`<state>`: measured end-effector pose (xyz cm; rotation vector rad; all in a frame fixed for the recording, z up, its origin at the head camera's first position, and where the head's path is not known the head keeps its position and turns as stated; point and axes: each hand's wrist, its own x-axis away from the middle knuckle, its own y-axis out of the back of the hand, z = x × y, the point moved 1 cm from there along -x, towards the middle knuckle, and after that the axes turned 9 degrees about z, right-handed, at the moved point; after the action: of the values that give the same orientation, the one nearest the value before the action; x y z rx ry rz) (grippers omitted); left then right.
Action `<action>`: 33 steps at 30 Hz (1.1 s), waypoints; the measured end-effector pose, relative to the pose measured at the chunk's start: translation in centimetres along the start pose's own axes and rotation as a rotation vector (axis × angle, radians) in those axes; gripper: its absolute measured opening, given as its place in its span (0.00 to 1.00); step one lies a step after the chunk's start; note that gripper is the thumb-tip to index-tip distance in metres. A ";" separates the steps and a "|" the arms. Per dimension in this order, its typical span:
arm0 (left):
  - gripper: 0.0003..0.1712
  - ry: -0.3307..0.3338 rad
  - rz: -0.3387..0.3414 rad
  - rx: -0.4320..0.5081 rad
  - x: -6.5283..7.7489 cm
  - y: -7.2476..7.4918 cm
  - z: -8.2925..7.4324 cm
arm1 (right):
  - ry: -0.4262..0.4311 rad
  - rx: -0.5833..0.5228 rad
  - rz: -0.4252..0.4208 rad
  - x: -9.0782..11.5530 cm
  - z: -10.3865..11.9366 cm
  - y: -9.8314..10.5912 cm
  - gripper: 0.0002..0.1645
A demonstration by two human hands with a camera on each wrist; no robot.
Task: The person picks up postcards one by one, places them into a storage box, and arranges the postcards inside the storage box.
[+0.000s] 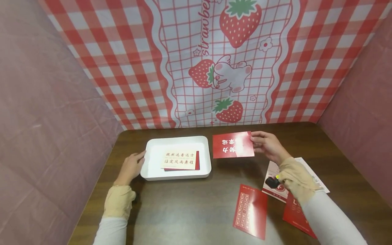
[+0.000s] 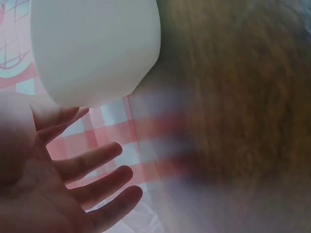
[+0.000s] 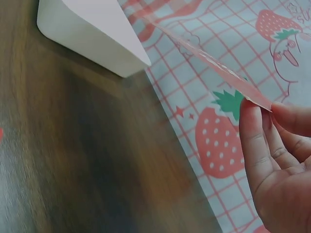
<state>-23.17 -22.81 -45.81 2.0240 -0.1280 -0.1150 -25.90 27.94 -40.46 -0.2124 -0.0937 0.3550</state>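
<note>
My right hand [image 1: 269, 147] pinches the edge of a red card [image 1: 228, 149] between thumb and fingers. This card is held up just right of the white tray [image 1: 147, 172] and has pale Chinese characters. In the right wrist view, the card [image 3: 214, 65] appears nearly edge-on. My left hand [image 1: 131, 166] touches the tray's left side with thumb and index finger, their tips partly hidden; in the left wrist view its other fingers [image 2: 104, 187] spread loosely. Inside the tray lies a cream card [image 1: 179, 160] with Chinese writing, over a red and a dark-edged card.
A red card [image 1: 251, 211] lies on the brown table [image 1: 180, 211] at front right. Beneath my right forearm are a white-and-red card [image 1: 309, 173] and another red card [image 1: 295, 217], both partly covered. A strawberry-print cloth [image 1: 202, 85] hangs behind the table.
</note>
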 end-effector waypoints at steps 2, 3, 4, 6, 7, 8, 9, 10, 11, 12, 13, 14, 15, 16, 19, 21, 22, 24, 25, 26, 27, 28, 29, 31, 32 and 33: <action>0.22 -0.008 -0.008 -0.002 0.0 0.0 -0.1 | 0.004 -0.025 0.013 -0.2 -0.2 -0.4 0.08; 0.22 -0.008 -0.010 -0.004 0.0 0.0 -0.1 | 0.002 -0.035 0.017 -0.3 -0.2 -0.7 0.08; 0.22 -0.007 -0.010 -0.005 0.0 0.0 -0.1 | -0.004 -0.043 0.017 -0.4 -0.3 -0.9 0.07; 0.22 0.004 -0.005 -0.004 0.0 -0.1 -0.1 | -0.018 -0.040 0.011 -0.6 -0.3 -1.4 0.07; 0.22 0.008 -0.003 -0.003 0.0 -0.2 -0.1 | -0.028 -0.038 0.003 -0.7 -0.3 -1.6 0.08; 0.22 0.010 -0.002 -0.005 0.0 -0.2 -0.1 | -0.036 -0.032 -0.002 -0.8 -0.3 -1.9 0.10; 0.22 0.012 -0.003 -0.005 0.0 -0.2 -0.1 | -0.043 -0.023 -0.009 -0.9 -0.3 -2.1 0.12; 0.22 0.012 -0.007 -0.003 0.0 -0.2 -0.1 | -0.052 -0.013 -0.017 -1.1 -0.4 -2.3 0.15; 0.22 0.012 -0.010 0.000 -0.1 -0.2 -0.1 | -0.056 -0.005 -0.022 -1.2 -0.4 -2.5 0.17; 0.22 0.011 -0.015 0.004 -0.1 -0.2 -0.1 | -0.059 -0.004 -0.026 -1.3 -0.4 -2.7 0.18; 0.22 0.010 -0.020 0.008 -0.1 -0.2 -0.1 | -0.062 0.003 -0.033 -1.4 -0.5 -2.8 0.18; 0.22 0.012 -0.024 0.013 -0.1 -0.2 -0.1 | -0.065 0.012 -0.036 -1.5 -0.5 -3.0 0.18; 0.22 0.013 -0.025 0.018 -0.1 -0.1 -0.2 | -0.068 0.016 -0.040 -1.6 -0.6 -3.1 0.17; 0.22 0.017 -0.024 0.024 -0.1 -0.1 -0.2 | -0.069 0.021 -0.039 -1.7 -0.6 -3.2 0.16; 0.22 0.031 -0.011 0.033 -0.1 0.0 -0.3 | -0.071 0.019 -0.048 -1.9 -0.9 -3.6 0.12; 0.22 0.043 -0.002 0.041 -0.1 0.0 -0.4 | -0.067 -0.002 -0.049 -2.0 -1.0 -3.9 0.12; 0.22 0.048 0.001 0.045 -0.1 0.0 -0.4 | -0.067 -0.003 -0.053 -2.1 -1.1 -4.1 0.13; 0.22 0.055 0.004 0.052 0.0 0.0 -0.4 | -0.070 -0.003 -0.066 -2.4 -1.2 -4.5 0.14; 0.22 0.057 0.004 0.055 -0.1 0.0 -0.4 | -0.073 0.001 -0.074 -2.5 -1.3 -4.7 0.15; 0.22 0.057 0.004 0.057 -0.1 0.0 -0.4 | -0.078 0.010 -0.078 -2.6 -1.3 -4.9 0.16; 0.22 0.057 0.003 0.060 -0.1 0.0 -0.4 | -0.085 0.022 -0.087 -2.8 -1.4 -5.1 0.17; 0.22 0.059 0.002 0.064 -0.1 0.0 -0.4 | -0.092 0.031 -0.093 -2.9 -1.4 -5.3 0.17; 0.22 0.061 0.001 0.068 -0.1 0.0 -0.4 | -0.095 0.036 -0.089 -3.0 -1.5 -5.6 0.17; 0.22 0.067 0.000 0.075 -0.1 0.0 -0.3 | -0.097 0.046 -0.083 -3.2 -1.5 -6.0 0.16; 0.22 0.069 0.001 0.077 -0.1 -0.1 -0.3 | -0.095 0.047 -0.080 -3.3 -1.6 -6.3 0.16; 0.22 0.074 0.000 0.081 -0.1 -0.1 -0.3 | -0.092 0.048 -0.071 -3.5 -1.6 -6.5 0.15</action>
<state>-23.25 -22.52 -45.74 2.1061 -0.0873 -0.0345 -26.75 20.41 -40.75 -0.1453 -0.1826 0.2955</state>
